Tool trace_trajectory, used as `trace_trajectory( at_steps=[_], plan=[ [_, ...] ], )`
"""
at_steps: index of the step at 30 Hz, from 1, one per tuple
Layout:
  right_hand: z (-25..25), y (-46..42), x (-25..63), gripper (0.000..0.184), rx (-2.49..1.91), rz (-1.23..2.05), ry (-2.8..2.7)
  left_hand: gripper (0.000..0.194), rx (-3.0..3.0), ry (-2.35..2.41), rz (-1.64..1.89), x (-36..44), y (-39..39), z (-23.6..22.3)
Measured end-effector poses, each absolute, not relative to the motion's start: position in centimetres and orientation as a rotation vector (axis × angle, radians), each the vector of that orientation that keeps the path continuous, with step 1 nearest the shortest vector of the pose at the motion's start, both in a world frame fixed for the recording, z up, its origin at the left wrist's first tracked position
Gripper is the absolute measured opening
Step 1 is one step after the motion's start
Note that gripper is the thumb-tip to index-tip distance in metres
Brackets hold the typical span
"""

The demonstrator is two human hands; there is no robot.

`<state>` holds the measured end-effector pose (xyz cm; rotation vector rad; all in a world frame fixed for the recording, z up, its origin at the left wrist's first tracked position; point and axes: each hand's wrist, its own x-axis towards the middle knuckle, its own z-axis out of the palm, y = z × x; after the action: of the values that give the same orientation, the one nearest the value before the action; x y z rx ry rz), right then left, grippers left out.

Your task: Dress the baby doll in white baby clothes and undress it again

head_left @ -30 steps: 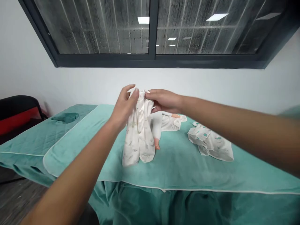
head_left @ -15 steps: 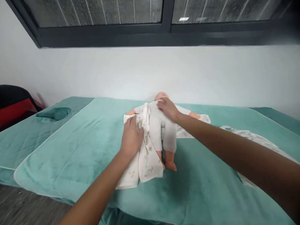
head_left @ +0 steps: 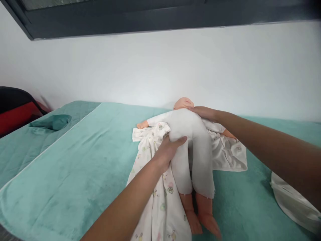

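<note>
A baby doll (head_left: 190, 140) in a plain white bodysuit lies on its back on a teal towel (head_left: 82, 157), head toward the wall, bare feet toward me. Under it and to its left spreads a white printed garment (head_left: 160, 201). My left hand (head_left: 169, 150) grips the doll's hip and side, thumb across the belly. My right hand (head_left: 204, 112) lies at the doll's shoulder and neck, fingers partly tucked beneath it.
A second white printed garment (head_left: 293, 204) lies at the right edge. A folded teal cloth (head_left: 51, 122) rests on the adjoining teal-covered surface at left. A black and red chair (head_left: 15, 108) stands far left. A white wall rises behind, under a dark window frame.
My hands lowered the printed garment from the air onto the towel beside the doll, then moved onto the doll itself. The view has come closer and lower.
</note>
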<state>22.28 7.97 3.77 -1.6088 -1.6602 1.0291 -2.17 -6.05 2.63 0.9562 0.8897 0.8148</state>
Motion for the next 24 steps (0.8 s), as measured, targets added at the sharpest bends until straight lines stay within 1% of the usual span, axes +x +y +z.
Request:
trace_trajectory(
  at_steps=[3, 5, 9, 14, 17, 19, 22, 24],
  plan=[
    [6.2, 8.3, 20.5, 0.048, -1.561, 1.318, -1.669, 0.066, 0.937, 0.855, 0.834, -3.3, -5.9, 4.1],
    [7.6, 8.7, 19.0, 0.044, -1.473, 1.373, -1.69, 0.066, 0.931, 0.842, 0.848, -5.0, -5.5, 5.3],
    [8.9, 10.3, 14.7, 0.046, -1.316, 1.352, -1.797, 0.056, 0.895, 0.885, 0.883, -9.6, -4.3, 6.9],
    [7.6, 13.3, 7.2, 0.046, -1.096, 1.253, -1.821, 0.039, 0.872, 0.969, 0.918, -16.0, -3.0, 6.7],
    [6.5, 14.5, 3.2, 0.051, -0.978, 1.237, -1.831, 0.037, 0.833, 1.078, 0.915, -19.3, -2.5, 5.7],
    [5.8, 15.0, 1.5, 0.059, -0.963, 1.205, -1.856, 0.038, 0.813, 1.154, 0.909, -21.0, -2.3, 5.0],
    [4.8, 15.4, 0.9, 0.072, -1.101, 1.114, -1.911, 0.046, 0.877, 1.222, 0.876, -22.5, -2.0, 4.1],
    [4.0, 15.5, 2.2, 0.075, -1.282, 1.034, -1.982, 0.055, 1.034, 1.375, 0.893, -22.9, -1.9, 3.9]
  ],
)
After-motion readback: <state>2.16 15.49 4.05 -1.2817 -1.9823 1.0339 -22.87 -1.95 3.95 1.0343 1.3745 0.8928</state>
